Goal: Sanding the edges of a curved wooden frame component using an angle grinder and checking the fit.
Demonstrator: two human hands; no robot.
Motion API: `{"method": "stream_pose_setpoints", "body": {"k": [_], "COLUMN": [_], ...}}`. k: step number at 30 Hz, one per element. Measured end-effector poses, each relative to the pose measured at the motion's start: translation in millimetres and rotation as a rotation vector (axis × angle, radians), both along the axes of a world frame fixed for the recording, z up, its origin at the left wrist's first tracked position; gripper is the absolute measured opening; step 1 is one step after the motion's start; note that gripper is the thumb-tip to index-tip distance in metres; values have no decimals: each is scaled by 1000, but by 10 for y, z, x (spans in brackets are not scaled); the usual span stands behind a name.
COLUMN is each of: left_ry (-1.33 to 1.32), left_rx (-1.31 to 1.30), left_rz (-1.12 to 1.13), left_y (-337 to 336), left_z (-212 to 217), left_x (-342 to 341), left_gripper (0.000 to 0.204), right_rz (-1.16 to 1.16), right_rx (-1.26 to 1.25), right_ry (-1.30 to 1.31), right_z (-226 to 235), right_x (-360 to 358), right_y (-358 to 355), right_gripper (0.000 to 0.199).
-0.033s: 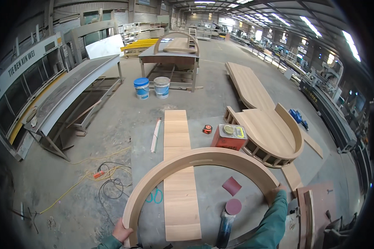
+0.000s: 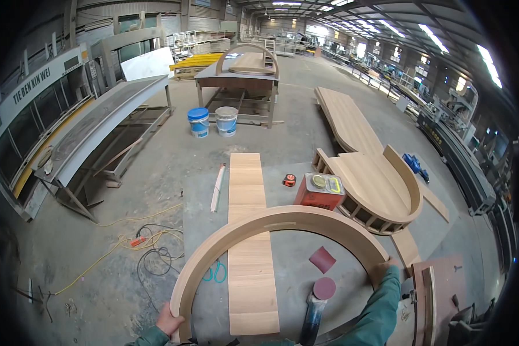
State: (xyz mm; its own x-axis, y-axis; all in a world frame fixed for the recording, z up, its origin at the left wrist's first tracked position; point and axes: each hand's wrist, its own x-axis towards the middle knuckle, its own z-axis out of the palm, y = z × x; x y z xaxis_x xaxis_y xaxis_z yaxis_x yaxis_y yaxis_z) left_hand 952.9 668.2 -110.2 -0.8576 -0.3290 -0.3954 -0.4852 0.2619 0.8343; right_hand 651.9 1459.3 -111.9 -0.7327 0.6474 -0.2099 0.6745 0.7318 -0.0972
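A broad curved band of pale wood [image 2: 213, 235] arches in front of me, standing on its edge. My left hand [image 2: 169, 322] is closed around its near left end, thumb over the top edge. At the right side, my right hand [image 2: 385, 267] grips the same band, its fingers partly hidden behind the wood. Beneath the arch runs a long wooden board [image 2: 252, 305], lying flat. Inside the curve are a maroon square of sandpaper [image 2: 322, 259], a dark-bodied tool [image 2: 312, 317] with a round maroon disc [image 2: 324, 288], and teal loops like scissor handles [image 2: 218, 273].
Beyond the arch stand a red metal can [image 2: 318, 196] and an orange-black tape measure [image 2: 289, 180]. A curved wooden frame piece [image 2: 380, 184] lies to the right. Cables [image 2: 155, 254] trail on the left floor. Two buckets [image 2: 198, 123] stand before a table [image 2: 236, 81].
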Motion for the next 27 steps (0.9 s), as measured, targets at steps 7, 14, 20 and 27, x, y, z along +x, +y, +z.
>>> {"method": "stream_pose_setpoints", "body": {"k": [7, 14, 20, 27], "left_ry": [69, -15, 84, 393], "left_rx": [-45, 137, 264, 244], "left_rz": [-55, -18, 117, 158], "left_y": [-361, -724, -867, -1569], "left_z": [-459, -532, -294, 293], "left_x": [-18, -279, -32, -681], "left_gripper": [54, 44, 42, 51], "right_rz": [217, 177, 236, 181], "right_rx": [6, 203, 302, 231], "right_ry": [240, 323, 534, 864], "right_z": [847, 2182, 2750, 3099], "right_x": [121, 647, 1513, 2722], "right_y": [-19, -999, -1368, -1382], "right_gripper": [52, 50, 46, 28]}}
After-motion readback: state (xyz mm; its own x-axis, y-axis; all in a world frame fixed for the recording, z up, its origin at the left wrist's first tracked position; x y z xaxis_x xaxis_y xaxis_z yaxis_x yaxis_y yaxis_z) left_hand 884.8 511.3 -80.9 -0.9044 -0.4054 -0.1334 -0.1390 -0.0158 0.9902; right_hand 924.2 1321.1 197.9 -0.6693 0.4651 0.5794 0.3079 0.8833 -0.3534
